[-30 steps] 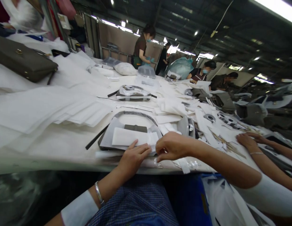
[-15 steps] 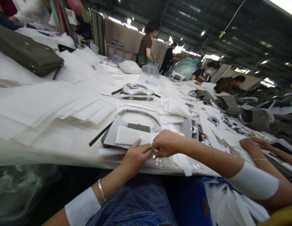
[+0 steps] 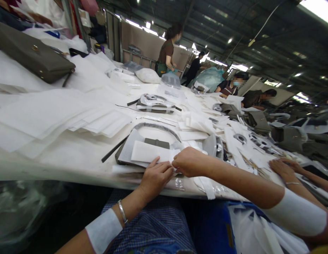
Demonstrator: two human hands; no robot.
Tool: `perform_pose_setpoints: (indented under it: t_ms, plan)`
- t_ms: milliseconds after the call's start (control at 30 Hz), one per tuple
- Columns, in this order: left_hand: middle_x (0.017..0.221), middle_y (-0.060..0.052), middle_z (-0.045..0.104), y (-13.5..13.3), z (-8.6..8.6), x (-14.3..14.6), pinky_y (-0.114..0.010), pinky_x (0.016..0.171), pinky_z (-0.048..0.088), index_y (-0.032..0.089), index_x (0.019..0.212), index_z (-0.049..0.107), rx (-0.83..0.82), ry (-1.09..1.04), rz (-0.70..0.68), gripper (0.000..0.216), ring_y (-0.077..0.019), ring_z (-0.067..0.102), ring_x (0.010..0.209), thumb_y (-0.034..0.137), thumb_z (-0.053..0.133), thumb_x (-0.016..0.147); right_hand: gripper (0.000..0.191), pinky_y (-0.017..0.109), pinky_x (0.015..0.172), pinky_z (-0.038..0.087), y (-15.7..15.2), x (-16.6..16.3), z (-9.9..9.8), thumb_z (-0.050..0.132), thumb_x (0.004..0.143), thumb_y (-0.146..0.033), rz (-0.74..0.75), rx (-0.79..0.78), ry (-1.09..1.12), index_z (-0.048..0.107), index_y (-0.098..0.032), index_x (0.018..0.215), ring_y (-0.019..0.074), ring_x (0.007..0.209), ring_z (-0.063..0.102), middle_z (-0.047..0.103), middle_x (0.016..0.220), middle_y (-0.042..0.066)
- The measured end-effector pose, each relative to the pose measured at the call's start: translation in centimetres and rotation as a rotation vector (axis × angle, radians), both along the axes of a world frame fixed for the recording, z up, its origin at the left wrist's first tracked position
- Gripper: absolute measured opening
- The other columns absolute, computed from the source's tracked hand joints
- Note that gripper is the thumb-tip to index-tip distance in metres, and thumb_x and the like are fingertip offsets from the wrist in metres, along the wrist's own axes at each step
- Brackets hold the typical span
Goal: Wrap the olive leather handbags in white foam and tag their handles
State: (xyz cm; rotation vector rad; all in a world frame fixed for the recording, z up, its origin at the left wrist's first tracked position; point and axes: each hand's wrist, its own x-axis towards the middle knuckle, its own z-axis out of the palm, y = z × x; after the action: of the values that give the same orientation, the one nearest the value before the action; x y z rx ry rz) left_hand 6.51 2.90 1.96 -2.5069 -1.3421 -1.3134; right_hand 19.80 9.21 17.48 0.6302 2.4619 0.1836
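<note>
On the table edge before me lies a dark olive handbag, partly covered by a translucent white sheet and a folded white foam piece. Its wrapped handle arches out behind it, and a dark strap sticks out to the left. My left hand rests with fingers stretched along the near edge of the foam. Right beside its fingertips, my right hand is closed in a pinch at the foam's right end; what it pinches is hidden by the fingers.
Piled white sheets cover the table's left, below another olive bag. A wrapped bag lies farther back. A tape dispenser and tape rolls are to the right. A co-worker's hands work at far right.
The view has shifted slightly. My hands stay at the near edge of the foam, with hardly any movement against the bag.
</note>
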Motion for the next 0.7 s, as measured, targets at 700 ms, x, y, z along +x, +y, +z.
perform_pose_setpoints:
  t_ms: [700]
  plan:
    - [0.101, 0.002, 0.071, 0.0, -0.1, -0.1, -0.04, 0.111, 0.034, 0.023, 0.103, 0.061, 0.029, 0.007, 0.007, 0.009, -0.0148, 0.067, 0.101, 0.028, 0.058, 0.095, 0.017, 0.028, 0.064, 0.047, 1.3, -2.8, 0.2, 0.062, 0.086, -0.017, -0.116, 0.055, -0.157, 0.076, -0.019, 0.096, 0.0249, 0.081, 0.072, 0.075, 0.093, 0.013]
